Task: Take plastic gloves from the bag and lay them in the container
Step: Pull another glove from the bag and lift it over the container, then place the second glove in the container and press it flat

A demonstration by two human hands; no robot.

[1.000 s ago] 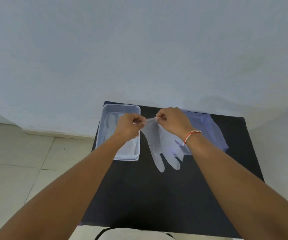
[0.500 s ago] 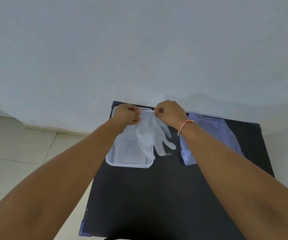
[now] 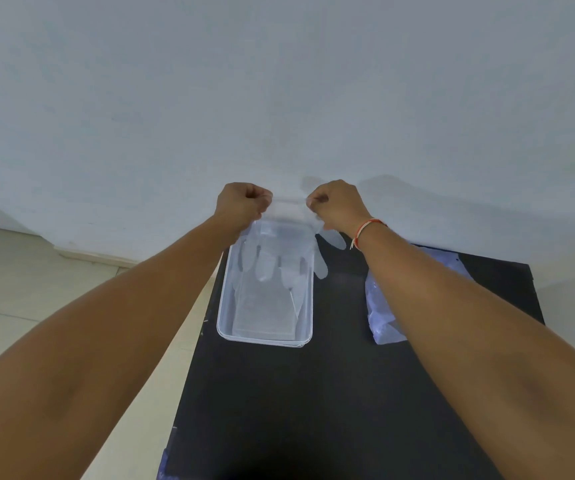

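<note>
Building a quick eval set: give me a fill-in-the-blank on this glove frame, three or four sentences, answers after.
1. The glove is pinched at its cuff by ____ hands.
2. Its fingers hang over the clear ____, which sits on the black table.
3. The bag lies beside the container, on its ____ side.
4. A red and white string is tied around the ____ wrist.

Missing words: both; container; right; right

The right arm (image 3: pixel 452 306) hides much of the bag (image 3: pixel 381 306); the table (image 3: pixel 313 410) runs off the bottom edge.
</note>
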